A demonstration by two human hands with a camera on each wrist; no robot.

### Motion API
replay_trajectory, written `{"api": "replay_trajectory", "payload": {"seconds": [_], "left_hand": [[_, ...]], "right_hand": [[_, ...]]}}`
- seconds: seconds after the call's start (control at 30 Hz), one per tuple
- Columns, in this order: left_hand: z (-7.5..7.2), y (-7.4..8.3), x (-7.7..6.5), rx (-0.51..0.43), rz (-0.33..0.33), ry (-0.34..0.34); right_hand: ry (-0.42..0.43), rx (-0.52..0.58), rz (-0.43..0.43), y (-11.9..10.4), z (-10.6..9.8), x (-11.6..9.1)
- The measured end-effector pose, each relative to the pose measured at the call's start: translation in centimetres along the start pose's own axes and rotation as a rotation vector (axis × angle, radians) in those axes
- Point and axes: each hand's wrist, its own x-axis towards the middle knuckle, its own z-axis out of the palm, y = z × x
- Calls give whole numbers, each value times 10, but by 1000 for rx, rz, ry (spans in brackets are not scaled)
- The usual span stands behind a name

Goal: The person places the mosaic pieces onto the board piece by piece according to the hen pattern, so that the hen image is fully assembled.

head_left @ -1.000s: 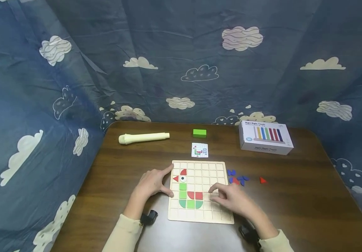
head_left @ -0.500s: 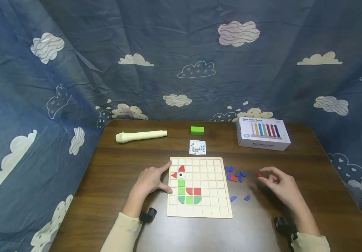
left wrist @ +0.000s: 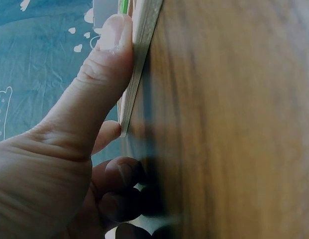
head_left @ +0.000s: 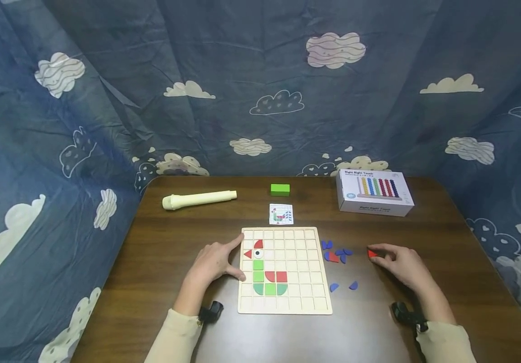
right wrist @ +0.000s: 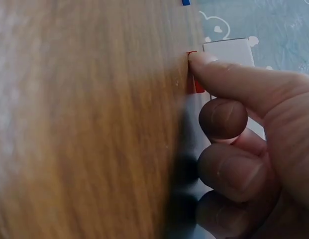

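A pale wooden grid board (head_left: 305,292) lies on the table with red and green pieces and a round eye piece set in its left columns. My left hand (head_left: 217,262) rests against the board's left edge; its thumb (left wrist: 102,64) presses on the board's rim (left wrist: 144,35). Right of the board, my right hand (head_left: 394,262) pinches a small red triangle piece (head_left: 371,253) lying on the table, with a fingertip (right wrist: 204,62) on the red piece (right wrist: 198,87). Several blue pieces (head_left: 335,252) lie between the board and that hand.
A pattern card (head_left: 281,214) lies beyond the board, then a green block (head_left: 280,189). A cream tube (head_left: 198,199) lies at the back left and a white abacus box (head_left: 373,194) at the back right. Two more blue pieces (head_left: 344,286) lie beside the board. Blue cloud-print cloth surrounds the table.
My right hand left the board, moved right across the blue pieces and reached the red triangle, closing its fingers on it. The left hand stayed at the board's edge.
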Motion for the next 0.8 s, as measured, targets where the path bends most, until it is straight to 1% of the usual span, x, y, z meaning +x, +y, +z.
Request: {"api": "replay_trajectory", "payload": {"seconds": [0.13,0.23,0.3,0.37,0.43,0.5,0.6,0.7,0.8], "left_hand": [[-1,1,0,2,-9,-7],[-3,2,0,2,-16,-14],[-3,3,0,1,-20,-16],[-4,3,1,-5,-21,-17],[-3,3,2,-6,-23,-20],[-3,3,2,-7,-30,-25],[-5,3,4,-5,-42,-30],[-6,3,4,-3,-47,-34],[-7,3,6,-5,-47,-37]], "right_hand": [[21,-53,-21,-1,1,2],[54,-84,-42,-4,3,2],[83,-86,-53,-9,4,0],[118,-66,-58,-20,4,-4],[163,-24,-79,-38,6,-11],[204,34,-115,-60,10,-19],[250,121,-204,-97,27,-31],[254,212,-278,-134,52,-46],[217,250,-306,-167,80,-60]]}}
